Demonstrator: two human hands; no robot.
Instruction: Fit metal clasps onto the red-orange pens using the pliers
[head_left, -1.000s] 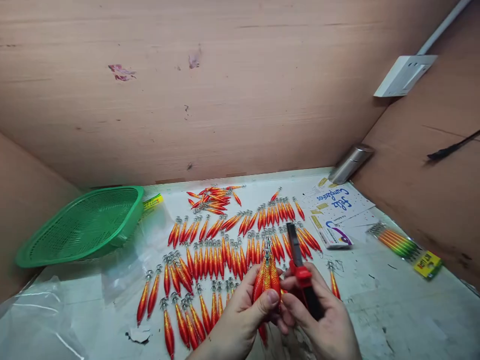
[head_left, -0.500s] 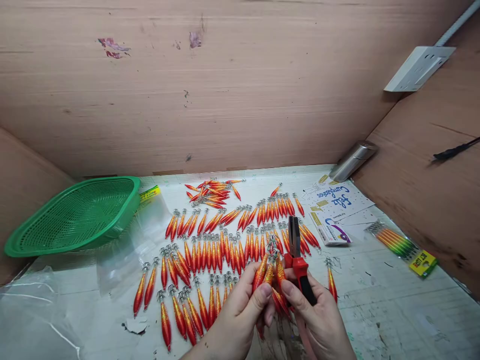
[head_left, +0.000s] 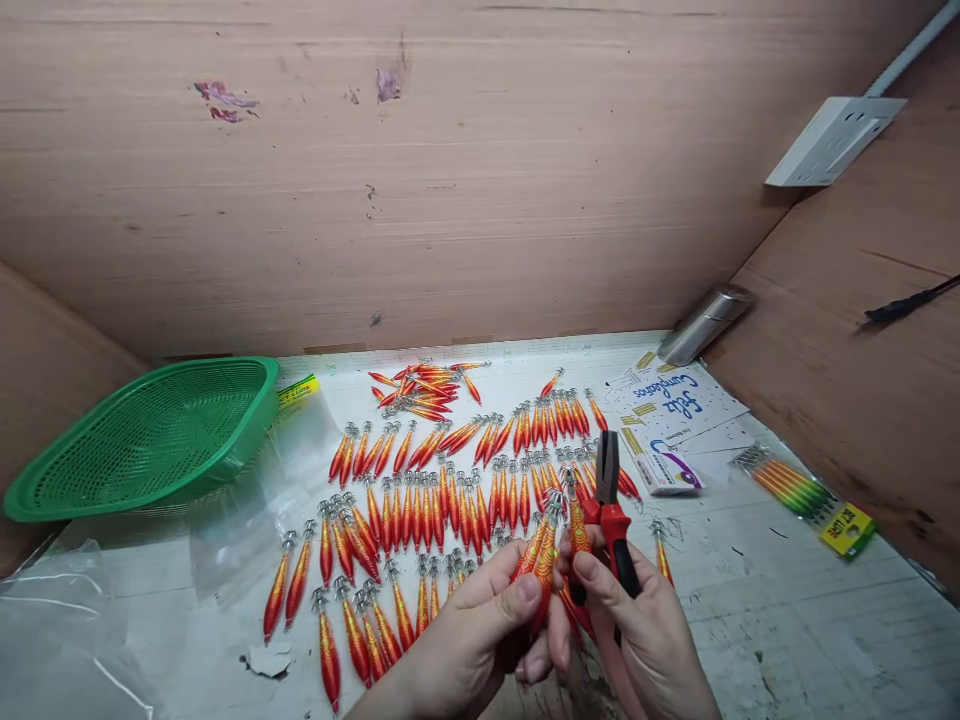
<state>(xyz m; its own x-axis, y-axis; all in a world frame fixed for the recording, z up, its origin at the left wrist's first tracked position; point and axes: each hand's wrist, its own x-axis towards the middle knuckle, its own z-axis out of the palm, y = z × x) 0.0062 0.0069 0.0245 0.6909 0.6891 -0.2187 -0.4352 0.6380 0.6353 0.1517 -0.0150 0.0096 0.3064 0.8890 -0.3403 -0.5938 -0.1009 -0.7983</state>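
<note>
Between its thumb and fingers my left hand (head_left: 491,610) grips a few red-and-orange squid jigs (head_left: 541,548), their wire hook crowns pointing up. My right hand (head_left: 637,625) pinches one more squid jig (head_left: 578,515) with thumb and forefinger. Red-and-black pliers (head_left: 615,522) are also held in that hand, jaws upward and with nothing between them. The lower ends of the held jigs are partly hidden by my fingers. Ahead of both hands, many matching jigs (head_left: 427,510) lie in rough rows on the white tabletop (head_left: 757,560).
A green plastic basket (head_left: 150,440) stands at the left, beside clear plastic bags (head_left: 67,630). A loose heap of jigs (head_left: 424,388) lies at the back. On the right are printed cards (head_left: 686,400), a small box (head_left: 667,468), a packaged lure set (head_left: 806,495) and a metal flask (head_left: 706,325).
My right hand has moved slightly right with the pliers and one jig, drawing that jig apart from those in my left hand. The pliers stand more upright.
</note>
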